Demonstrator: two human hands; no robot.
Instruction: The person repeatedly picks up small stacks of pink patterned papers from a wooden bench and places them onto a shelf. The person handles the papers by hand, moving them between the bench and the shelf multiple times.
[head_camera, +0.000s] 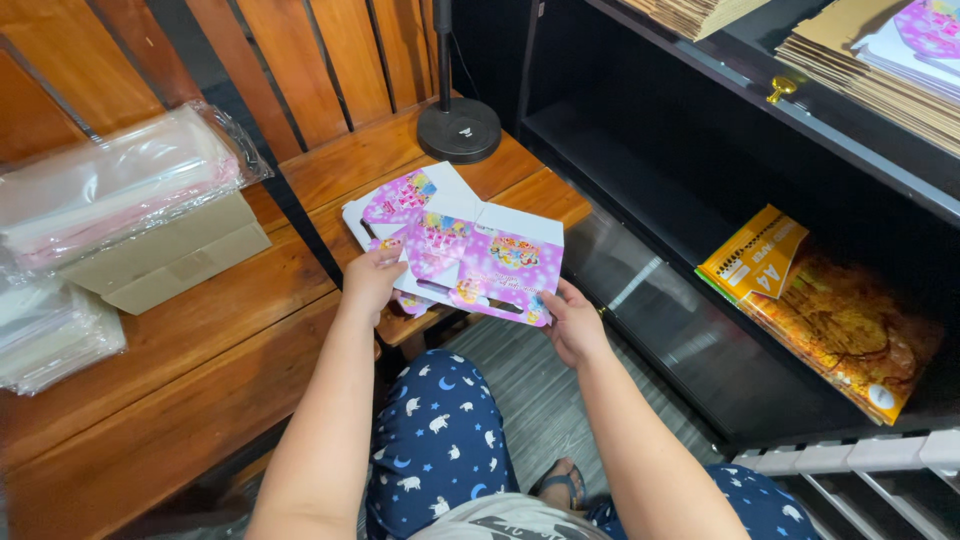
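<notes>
Both hands hold a flat pink and white printed cardboard box blank (480, 262) with cartoon pictures, partly folded, above the edge of a wooden bench (200, 340). My left hand (372, 280) grips its left edge with the thumb on top. My right hand (572, 322) holds its lower right corner from beneath. More pink printed blanks (400, 200) lie under it on the bench.
Clear plastic bag bundles (110, 185) rest on a flat cardboard box (175, 262) at the left. A black round lamp base (458, 128) stands behind. At the right is a black shelf unit (700, 150) with a yellow paper pack (825, 310) and stacked cardboard sheets (880, 60).
</notes>
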